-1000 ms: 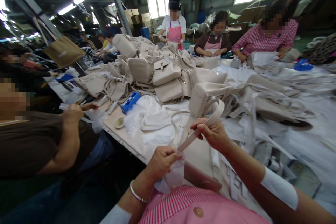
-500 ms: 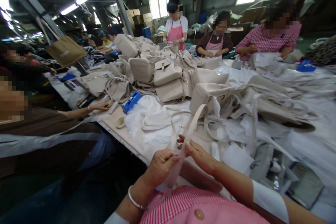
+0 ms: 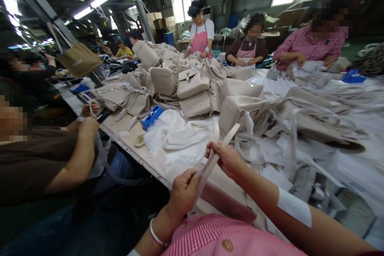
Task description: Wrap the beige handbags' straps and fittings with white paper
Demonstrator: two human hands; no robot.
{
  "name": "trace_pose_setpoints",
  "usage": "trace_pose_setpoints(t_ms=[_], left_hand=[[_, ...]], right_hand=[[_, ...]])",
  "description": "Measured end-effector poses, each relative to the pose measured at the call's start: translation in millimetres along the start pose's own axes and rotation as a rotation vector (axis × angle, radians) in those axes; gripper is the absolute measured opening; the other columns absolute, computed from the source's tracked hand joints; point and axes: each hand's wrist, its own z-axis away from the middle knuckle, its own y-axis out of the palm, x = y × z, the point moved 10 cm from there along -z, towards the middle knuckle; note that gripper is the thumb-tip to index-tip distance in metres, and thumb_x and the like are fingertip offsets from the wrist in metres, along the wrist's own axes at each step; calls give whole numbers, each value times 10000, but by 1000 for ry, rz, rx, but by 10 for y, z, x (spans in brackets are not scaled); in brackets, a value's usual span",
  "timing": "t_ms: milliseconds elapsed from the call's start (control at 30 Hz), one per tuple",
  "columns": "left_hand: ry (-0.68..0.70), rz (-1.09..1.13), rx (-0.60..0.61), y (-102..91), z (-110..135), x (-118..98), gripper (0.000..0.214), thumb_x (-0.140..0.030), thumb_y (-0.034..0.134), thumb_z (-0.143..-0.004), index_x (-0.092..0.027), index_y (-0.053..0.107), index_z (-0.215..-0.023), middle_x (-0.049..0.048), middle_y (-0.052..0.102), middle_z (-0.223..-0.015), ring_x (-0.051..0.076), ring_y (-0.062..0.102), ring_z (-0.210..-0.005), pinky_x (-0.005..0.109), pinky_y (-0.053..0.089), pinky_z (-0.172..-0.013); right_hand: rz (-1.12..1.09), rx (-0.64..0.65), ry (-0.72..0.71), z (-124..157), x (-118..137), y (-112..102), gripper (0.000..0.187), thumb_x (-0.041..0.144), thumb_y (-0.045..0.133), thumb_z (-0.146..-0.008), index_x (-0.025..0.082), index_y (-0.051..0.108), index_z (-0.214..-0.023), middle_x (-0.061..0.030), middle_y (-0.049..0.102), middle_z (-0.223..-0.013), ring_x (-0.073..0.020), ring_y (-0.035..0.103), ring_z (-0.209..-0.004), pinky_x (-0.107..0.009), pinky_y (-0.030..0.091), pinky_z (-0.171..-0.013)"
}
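Observation:
A pale beige bag strap (image 3: pixel 231 133) runs up from my lap, its end sticking out past my fingers. My left hand (image 3: pixel 185 189) is closed on its lower part, where a whitish translucent strip (image 3: pixel 200 187) lies along it. Higher up, my right hand (image 3: pixel 225 158) pinches the strap between thumb and fingers. Below both hands a beige bag (image 3: pixel 229 198) lies against the table edge and my pink apron. The far side of the strap and my left fingertips are partly hidden.
Beige bags (image 3: pixel 193 104) are heaped across the table. White wrapping (image 3: pixel 180 140), a blue tape dispenser (image 3: pixel 151 117) and a small round dish (image 3: pixel 139 140) lie ahead. A co-worker (image 3: pixel 60 156) sits close on my left; several others work across the table.
My right hand has moved up along the strap and closed on it; the strap's loop now looks flatter. The co-worker on the left has drawn back from the table and lifts a strap.

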Motion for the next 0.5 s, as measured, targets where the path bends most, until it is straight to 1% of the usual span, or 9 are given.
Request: trace_pose_setpoints(t_ms=[67, 133, 167, 233, 300, 367, 400, 467, 500], left_hand=[[-38, 17, -8, -26, -46, -9, 291, -384, 551, -874, -154, 728, -898, 44, 710, -808, 173, 612, -766, 247, 470, -694], [-80, 61, 12, -4, -87, -39, 288, -381, 568, -860, -153, 745, -877, 44, 716, -813, 179, 612, -780, 250, 467, -710], [-91, 80, 32, 23, -107, -68, 294, -382, 571, -857, -149, 749, -862, 44, 714, -806, 178, 610, -774, 252, 464, -710], [-98, 102, 49, 61, -143, -127, 306, -386, 575, -852, -137, 751, -830, 45, 706, -776, 173, 599, -743, 252, 455, -694], [-93, 126, 36, 64, -167, -156, 306, -378, 576, -848, -128, 751, -834, 47, 704, -771, 172, 599, -740, 255, 452, -701], [-83, 136, 14, 40, -153, -140, 300, -359, 564, -850, -127, 754, -851, 47, 706, -776, 169, 600, -744, 253, 450, -706], [-77, 122, 6, 25, -128, -118, 295, -343, 554, -851, -128, 756, -849, 45, 706, -773, 164, 596, -734, 248, 446, -693], [-80, 48, -11, -8, -45, -50, 286, -307, 540, -843, -127, 761, -810, 33, 692, -727, 146, 571, -677, 233, 421, -624], [-92, 1, -19, -19, 2, -7, 281, -292, 541, -833, -126, 763, -786, 26, 680, -693, 137, 555, -643, 227, 401, -584]], right_hand=[[181, 20, -127, 46, 164, 39, 315, 468, 652, -817, 155, 690, -824, -57, 687, -795, -187, 623, -778, -310, 483, -739], [322, 53, -207, 123, 212, 115, 369, 512, 608, -839, 159, 713, -871, -89, 709, -926, -224, 621, -913, -352, 470, -845], [364, 67, -226, 166, 183, 157, 384, 526, 598, -841, 164, 718, -886, -98, 710, -990, -241, 612, -974, -377, 454, -897], [378, 90, -228, 250, 40, 239, 393, 546, 610, -824, 175, 723, -892, -104, 697, -1099, -269, 588, -1073, -419, 422, -971], [327, 108, -165, 308, -184, 300, 398, 555, 658, -781, 179, 725, -894, -112, 675, -1175, -289, 577, -1118, -449, 408, -1006], [213, 121, -39, 337, -400, 306, 434, 562, 692, -746, 180, 725, -952, -125, 660, -1212, -301, 587, -1127, -471, 405, -1026], [132, 130, 43, 343, -483, 287, 470, 572, 689, -743, 180, 718, -999, -132, 655, -1223, -304, 592, -1131, -479, 405, -1034], [-62, 136, 214, 320, -569, 195, 533, 601, 639, -768, 178, 692, -1089, -140, 660, -1215, -301, 600, -1141, -479, 422, -1037], [-129, 137, 294, 280, -589, 124, 549, 615, 609, -781, 165, 692, -1084, -150, 664, -1203, -301, 603, -1144, -468, 444, -1027]])
